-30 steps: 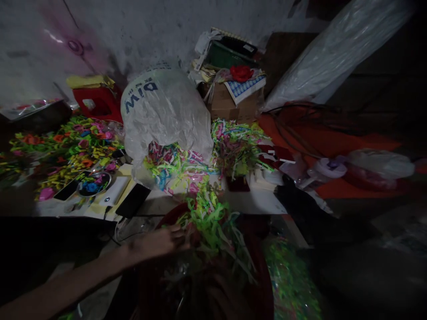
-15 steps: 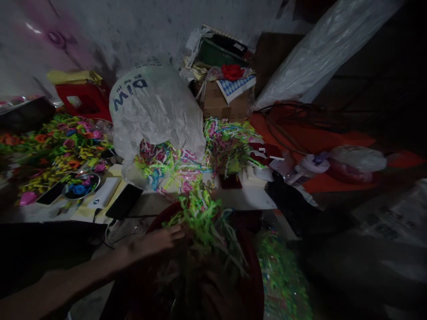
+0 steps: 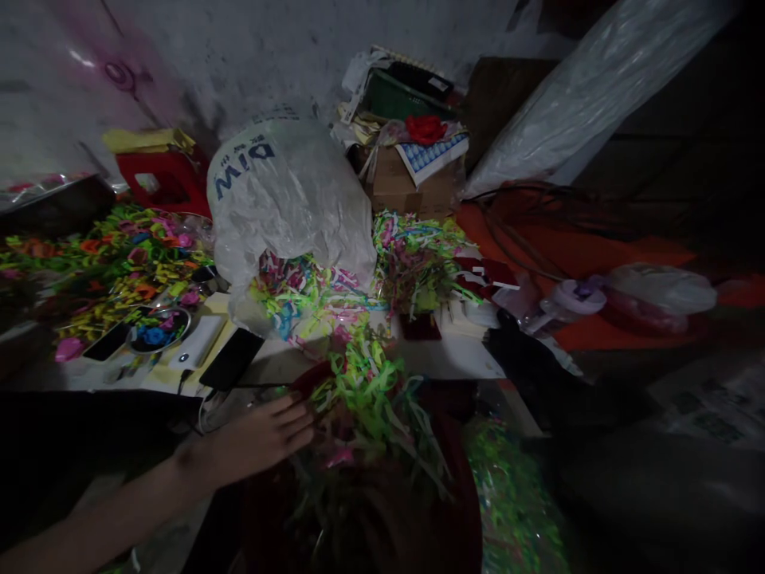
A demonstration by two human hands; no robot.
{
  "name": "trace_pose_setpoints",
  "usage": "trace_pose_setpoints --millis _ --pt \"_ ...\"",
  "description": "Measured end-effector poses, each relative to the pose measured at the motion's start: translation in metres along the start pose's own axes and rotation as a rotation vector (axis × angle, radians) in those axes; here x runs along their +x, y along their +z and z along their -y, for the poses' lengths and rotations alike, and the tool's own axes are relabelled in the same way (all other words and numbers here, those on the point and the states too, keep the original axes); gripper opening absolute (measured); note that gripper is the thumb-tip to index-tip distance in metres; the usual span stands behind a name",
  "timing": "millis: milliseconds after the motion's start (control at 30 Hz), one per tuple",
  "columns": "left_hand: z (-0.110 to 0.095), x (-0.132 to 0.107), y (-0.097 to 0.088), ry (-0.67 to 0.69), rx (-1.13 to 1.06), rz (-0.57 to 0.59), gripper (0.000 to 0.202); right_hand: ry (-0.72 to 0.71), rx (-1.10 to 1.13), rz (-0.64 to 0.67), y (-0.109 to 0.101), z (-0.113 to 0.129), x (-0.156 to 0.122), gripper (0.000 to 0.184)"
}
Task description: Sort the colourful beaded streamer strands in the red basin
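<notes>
My left hand (image 3: 263,434) reaches in from the lower left, fingers stretched out and slightly apart, their tips at the left edge of a heap of green paper strips (image 3: 370,395). The heap lies in a dark red basin (image 3: 460,510) in front of me. I see nothing held in the fingers. My right hand is out of view.
A big white plastic bag (image 3: 287,199) spills coloured strips (image 3: 311,291) onto a low white table (image 3: 454,359). Phones (image 3: 230,359), a small bowl (image 3: 158,331), a cardboard box (image 3: 406,187), a red stool (image 3: 161,179) and a dark bag (image 3: 538,375) crowd around.
My left hand has slid a little back and down along the heap's left side, and its fingers have spread out. The view has shifted slightly.
</notes>
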State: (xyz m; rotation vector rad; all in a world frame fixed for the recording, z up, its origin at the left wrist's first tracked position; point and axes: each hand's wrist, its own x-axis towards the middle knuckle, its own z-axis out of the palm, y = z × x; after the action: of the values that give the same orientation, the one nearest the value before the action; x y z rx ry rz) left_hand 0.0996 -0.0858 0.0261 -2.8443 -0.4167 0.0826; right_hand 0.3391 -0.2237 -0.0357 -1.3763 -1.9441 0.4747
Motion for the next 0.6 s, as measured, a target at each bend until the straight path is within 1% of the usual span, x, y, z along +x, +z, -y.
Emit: trace_pose_setpoints --millis 100,200,300,400,467,533,567,600 --pt "-0.003 0.001 -0.007 -0.030 -0.055 0.004 0.017 0.038 0.049 -0.007 -0.001 0.001 0.014 0.032" --pt "-0.007 0.007 -0.012 -0.075 -0.148 0.026 0.020 0.049 0.100 0.005 -0.002 0.003 0.030 0.033" --pt "-0.010 0.012 -0.015 -0.129 -0.276 0.075 0.023 0.034 0.155 0.021 -0.005 0.008 0.042 0.029" --pt "-0.011 0.012 -0.018 -0.196 -0.404 0.144 0.033 0.021 0.214 0.029 -0.011 0.015 0.043 0.025" --pt "-0.009 0.008 -0.021 -0.265 -0.482 0.182 0.039 0.019 0.249 0.021 -0.017 0.018 0.040 0.021" --pt "-0.005 0.004 -0.024 -0.356 -0.571 0.177 0.044 0.009 0.276 -0.008 -0.024 0.019 0.038 0.019" --pt "-0.004 0.003 -0.026 -0.415 -0.642 0.156 0.051 0.027 0.302 -0.037 -0.026 0.018 0.038 0.018" --pt "-0.004 0.002 -0.029 -0.478 -0.732 0.125 0.060 0.075 0.336 -0.073 -0.028 0.018 0.040 0.018"
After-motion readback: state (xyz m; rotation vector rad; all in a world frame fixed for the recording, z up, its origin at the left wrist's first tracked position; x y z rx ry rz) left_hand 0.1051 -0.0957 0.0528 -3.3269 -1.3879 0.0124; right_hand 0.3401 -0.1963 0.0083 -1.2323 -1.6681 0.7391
